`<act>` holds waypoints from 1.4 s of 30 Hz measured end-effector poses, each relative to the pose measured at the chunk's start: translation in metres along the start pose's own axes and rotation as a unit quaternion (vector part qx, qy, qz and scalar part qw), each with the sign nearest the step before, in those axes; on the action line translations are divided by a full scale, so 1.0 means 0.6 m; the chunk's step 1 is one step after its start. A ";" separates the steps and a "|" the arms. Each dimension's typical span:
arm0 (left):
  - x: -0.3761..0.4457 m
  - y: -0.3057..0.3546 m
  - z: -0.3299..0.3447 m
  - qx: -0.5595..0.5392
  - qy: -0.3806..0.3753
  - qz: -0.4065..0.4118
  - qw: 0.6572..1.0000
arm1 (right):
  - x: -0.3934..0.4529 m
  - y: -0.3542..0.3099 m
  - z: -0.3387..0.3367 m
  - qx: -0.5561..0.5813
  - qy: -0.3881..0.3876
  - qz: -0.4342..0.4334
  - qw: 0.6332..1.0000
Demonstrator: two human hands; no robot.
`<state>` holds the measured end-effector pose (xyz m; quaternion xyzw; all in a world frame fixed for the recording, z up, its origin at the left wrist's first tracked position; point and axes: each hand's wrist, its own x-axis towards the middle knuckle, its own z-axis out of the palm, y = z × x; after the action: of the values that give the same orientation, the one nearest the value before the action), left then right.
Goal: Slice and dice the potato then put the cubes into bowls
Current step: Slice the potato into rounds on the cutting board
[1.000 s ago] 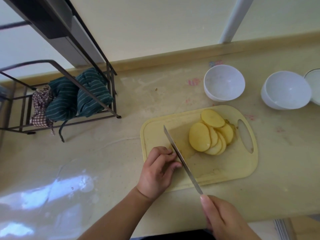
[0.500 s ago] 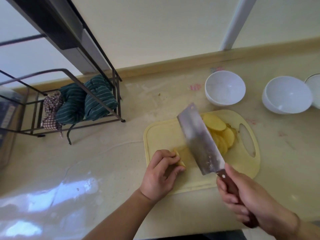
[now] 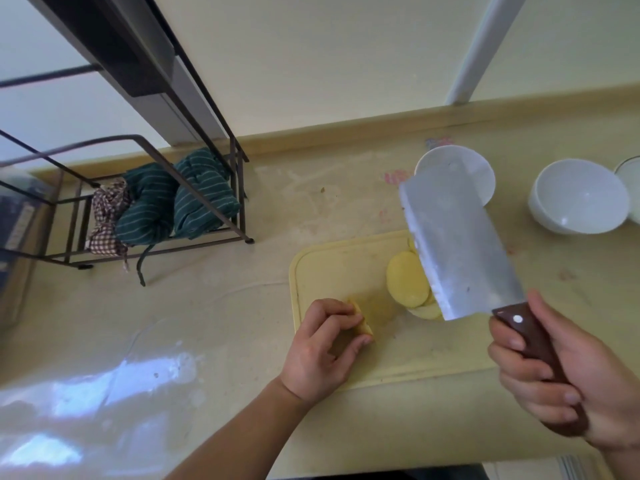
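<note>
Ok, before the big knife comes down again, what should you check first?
1. Right hand grips the cleaver by its brown handle: ok.
2. Blade lifted off the cutting board, well away from the left hand: ok.
3. Left hand pinches the potato end piece on the board: ok.
4. Left fingertips tucked back from where the blade will land: cannot tell, the cut line isn't set yet.
5. Potato slices piled on the board, none diced yet: not ok for bowls.
6. White bowls waiting on the counter beyond the board: ok.
</note>
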<state>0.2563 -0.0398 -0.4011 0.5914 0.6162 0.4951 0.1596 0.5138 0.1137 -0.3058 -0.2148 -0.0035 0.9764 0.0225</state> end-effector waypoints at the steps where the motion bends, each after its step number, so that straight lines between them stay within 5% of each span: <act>1: 0.001 0.000 0.000 0.009 -0.013 0.002 1.000 | -0.005 0.001 0.002 -0.003 -0.004 -0.007 1.000; 7: 0.019 0.004 0.016 0.102 -0.059 0.031 0.993 | -0.036 0.019 0.001 0.011 -0.039 -0.014 0.999; 14: 0.076 0.023 0.019 0.028 -0.040 -0.005 0.999 | -0.065 0.027 -0.012 -0.008 0.003 -0.024 1.000; 18: 0.124 0.026 0.016 0.066 -0.039 0.023 0.997 | -0.049 0.031 0.035 -0.151 0.193 0.020 0.969; 24: 0.122 0.001 0.000 0.166 -0.092 0.095 0.977 | -0.015 0.004 0.038 -0.240 0.239 0.070 0.938; 34: 0.132 0.033 0.039 0.177 -0.133 0.065 0.973 | -0.026 -0.058 0.026 -0.284 0.210 0.129 0.926; 42: 0.116 0.038 0.020 0.196 -0.154 0.014 0.968 | -0.138 -0.144 0.028 -0.288 0.169 0.087 0.939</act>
<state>0.2614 0.0228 -0.3611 0.6888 0.6609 0.2698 0.1264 0.5857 0.1963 -0.2543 -0.3730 -0.2621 0.8812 -0.1252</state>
